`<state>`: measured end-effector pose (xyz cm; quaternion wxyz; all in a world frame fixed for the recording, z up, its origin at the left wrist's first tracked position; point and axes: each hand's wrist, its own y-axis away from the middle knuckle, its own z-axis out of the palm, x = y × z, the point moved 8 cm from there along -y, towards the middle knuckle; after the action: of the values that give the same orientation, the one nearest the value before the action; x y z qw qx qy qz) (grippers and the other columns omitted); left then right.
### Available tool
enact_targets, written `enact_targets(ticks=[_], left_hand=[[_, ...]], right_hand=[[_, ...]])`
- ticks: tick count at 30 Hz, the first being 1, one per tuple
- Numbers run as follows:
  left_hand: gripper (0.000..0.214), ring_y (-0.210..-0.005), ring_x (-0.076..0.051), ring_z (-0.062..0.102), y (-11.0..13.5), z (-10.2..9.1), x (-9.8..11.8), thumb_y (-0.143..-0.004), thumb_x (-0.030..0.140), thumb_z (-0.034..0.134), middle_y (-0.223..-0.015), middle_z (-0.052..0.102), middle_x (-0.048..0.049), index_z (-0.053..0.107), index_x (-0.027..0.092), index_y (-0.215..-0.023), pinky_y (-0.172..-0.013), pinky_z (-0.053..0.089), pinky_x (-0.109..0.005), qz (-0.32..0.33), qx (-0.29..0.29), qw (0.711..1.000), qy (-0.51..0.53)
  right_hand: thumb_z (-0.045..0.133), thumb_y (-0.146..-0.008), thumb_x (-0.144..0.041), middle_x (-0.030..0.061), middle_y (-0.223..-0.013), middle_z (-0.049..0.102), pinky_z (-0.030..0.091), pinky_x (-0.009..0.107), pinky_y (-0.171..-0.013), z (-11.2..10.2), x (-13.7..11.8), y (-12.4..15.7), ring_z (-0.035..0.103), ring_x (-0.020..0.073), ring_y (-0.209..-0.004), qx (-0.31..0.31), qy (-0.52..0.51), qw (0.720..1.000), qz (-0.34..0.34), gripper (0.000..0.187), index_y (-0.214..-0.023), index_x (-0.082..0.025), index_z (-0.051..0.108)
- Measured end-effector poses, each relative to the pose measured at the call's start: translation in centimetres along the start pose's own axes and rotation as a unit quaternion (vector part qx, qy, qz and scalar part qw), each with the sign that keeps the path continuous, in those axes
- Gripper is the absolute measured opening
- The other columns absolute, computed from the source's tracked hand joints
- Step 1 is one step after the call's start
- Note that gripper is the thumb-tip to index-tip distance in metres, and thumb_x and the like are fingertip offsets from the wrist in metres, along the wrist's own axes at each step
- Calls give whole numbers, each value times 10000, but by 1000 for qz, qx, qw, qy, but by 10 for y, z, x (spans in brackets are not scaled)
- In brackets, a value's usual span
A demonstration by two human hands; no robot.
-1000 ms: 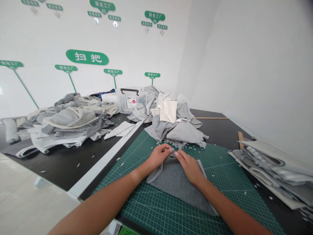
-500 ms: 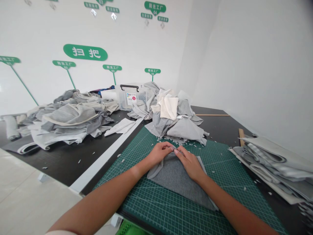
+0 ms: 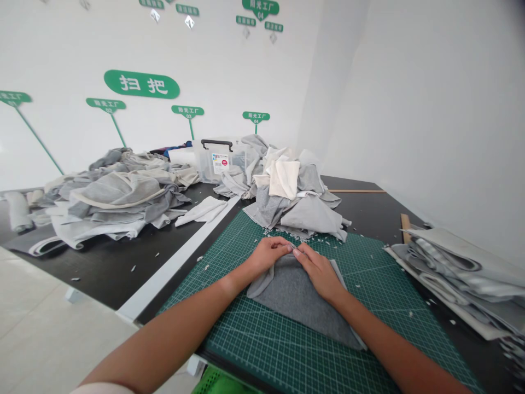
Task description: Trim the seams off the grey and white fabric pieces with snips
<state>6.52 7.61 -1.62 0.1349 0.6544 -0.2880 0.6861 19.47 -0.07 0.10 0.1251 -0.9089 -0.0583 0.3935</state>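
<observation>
A gray fabric piece (image 3: 295, 298) lies on the green gridded cutting mat (image 3: 241, 342), a little right of the lower centre of the frame, under and between the 2 hands. The left hand (image 3: 268, 258) and the right hand (image 3: 323, 276) come together at its far edge, thumbs and fingertips nearly meeting as both pinch a small bit of that edge; exactly what lies between the fingertips is too small to tell. The step in hand looks like working or parting the pinched edge. The next move, as I judge it, calls for a firm hold by both pinches and a small, even motion of the fingertips, with the rest of the fabric left slack on the mat. The pinched edge points up the frame, toward the heap of cloth pieces (image 3: 314, 216) at upper centre. The long axis appears to follow the near edge, slanting from the corner near the left wrist down to the corner at lower right, beside the right forearm, which hides part of that side
</observation>
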Motion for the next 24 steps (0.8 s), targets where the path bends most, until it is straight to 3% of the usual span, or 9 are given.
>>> enact_targets(ticks=[9,14,19,24], left_hand=[[310,-852,-187,637,0,4,2,-832,437,726,-896,730,-64,749,134,-894,-808,460,-287,6,-20,1000,-2],[311,-814,-172,624,0,3,4,-858,437,689,-874,720,-53,733,133,-908,-784,453,-274,11,-15,1000,-23],[324,-702,-155,582,1,-12,17,-909,471,597,-762,674,-16,713,168,-914,-669,415,-252,35,35,985,-166],[260,-696,-167,585,7,-28,53,-948,417,524,-758,666,-5,694,220,-952,-625,350,-257,57,47,935,-346]], right_hand=[[347,-1046,-511,-31,-687,513,360,272,-641,-1,-4,1,537,192,-671,3,-4,1000,1,375,-806,-256,481],[332,-1047,-510,-17,-680,526,357,277,-639,-6,-6,1,502,196,-672,36,-35,999,9,412,-753,-247,452],[359,-1028,-546,-22,-650,524,333,264,-594,-22,8,-1,478,182,-633,80,-33,995,47,433,-799,-234,553],[473,-967,-579,-35,-650,529,327,256,-598,-52,27,-6,501,171,-645,108,14,990,87,428,-730,-223,494]])
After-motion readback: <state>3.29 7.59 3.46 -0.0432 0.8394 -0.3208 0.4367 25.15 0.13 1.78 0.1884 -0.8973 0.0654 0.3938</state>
